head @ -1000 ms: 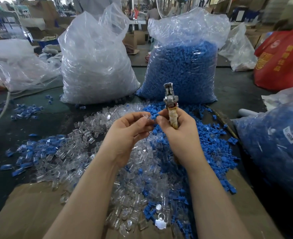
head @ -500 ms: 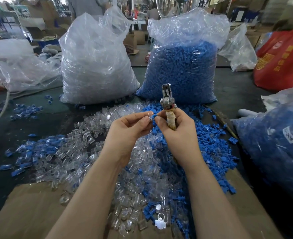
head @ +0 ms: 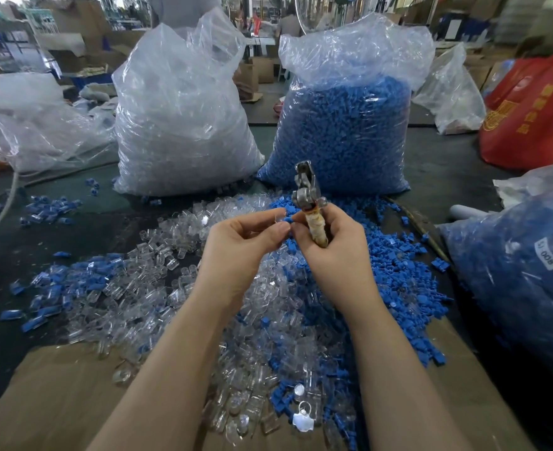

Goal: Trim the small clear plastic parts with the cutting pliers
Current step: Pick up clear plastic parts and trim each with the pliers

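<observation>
Since the earlier frames almost nothing has shifted: both hands stay raised above the heap, and the cutting pliers [head: 307, 203] lean only a little more to the left than one second ago.

Right hand [head: 332, 252] is curled around the wrapped tan handle of the pliers, and the metal head stands upward, above the fingers. Whether the cutting edges are closed I cannot tell. Left hand [head: 239, 252] pinches a small clear plastic part [head: 280, 217] between thumb and forefinger. This part sits at the fingertips of both hands, just left of the handle and below the metal head, not between the blades.

Under the hands lies a mixed heap of clear parts [head: 177, 281] and blue parts [head: 398, 275], partly on the dark table [head: 73, 222] and partly on cardboard [head: 57, 395].

Behind stand a bag of clear parts [head: 181, 125] and a bag of blue parts [head: 343, 131]. At the right, another blue-filled bag carries a white label [head: 547, 257] that reads "800", seen turned. On the red bag [head: 529, 112] there are yellow characters, too blurred to read.
</observation>
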### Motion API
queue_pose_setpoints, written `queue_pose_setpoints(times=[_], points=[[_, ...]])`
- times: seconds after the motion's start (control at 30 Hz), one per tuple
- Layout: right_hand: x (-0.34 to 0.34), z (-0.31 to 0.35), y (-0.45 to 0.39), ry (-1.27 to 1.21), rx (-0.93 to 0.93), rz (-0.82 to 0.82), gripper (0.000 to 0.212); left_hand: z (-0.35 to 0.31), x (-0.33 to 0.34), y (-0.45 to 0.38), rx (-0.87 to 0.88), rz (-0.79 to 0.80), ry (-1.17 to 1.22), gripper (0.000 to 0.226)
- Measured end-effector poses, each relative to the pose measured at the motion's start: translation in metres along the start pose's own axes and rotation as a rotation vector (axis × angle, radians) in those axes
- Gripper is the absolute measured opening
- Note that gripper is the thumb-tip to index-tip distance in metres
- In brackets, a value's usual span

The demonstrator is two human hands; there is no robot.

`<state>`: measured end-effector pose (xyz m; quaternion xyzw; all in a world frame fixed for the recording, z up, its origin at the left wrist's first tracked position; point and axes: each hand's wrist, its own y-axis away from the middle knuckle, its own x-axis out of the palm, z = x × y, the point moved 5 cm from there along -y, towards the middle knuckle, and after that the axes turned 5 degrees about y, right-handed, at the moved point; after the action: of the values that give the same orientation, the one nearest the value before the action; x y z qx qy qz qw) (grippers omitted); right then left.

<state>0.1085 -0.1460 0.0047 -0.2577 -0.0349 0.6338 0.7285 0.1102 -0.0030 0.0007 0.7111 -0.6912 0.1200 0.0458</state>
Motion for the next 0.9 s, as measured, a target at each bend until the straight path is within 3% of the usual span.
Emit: queue_pose_setpoints(times=[0.43,0.7,0.9], points=[[0.0,0.0,-0.001,0.028,-0.026,0.046,0.019,-0.002,-0.004,-0.001,0.071,-0.074,-0.11,0.025],[-0.013,-0.015,-0.004,0.125,0.11,0.123,0.005,-0.003,-0.007,-0.003,0.098,-0.093,-0.144,0.027],[-0.011,-0.017,-0.001,0.191,0.14,0.249,0.009,-0.006,-0.011,-0.004,0.139,-0.091,-0.216,0.029]])
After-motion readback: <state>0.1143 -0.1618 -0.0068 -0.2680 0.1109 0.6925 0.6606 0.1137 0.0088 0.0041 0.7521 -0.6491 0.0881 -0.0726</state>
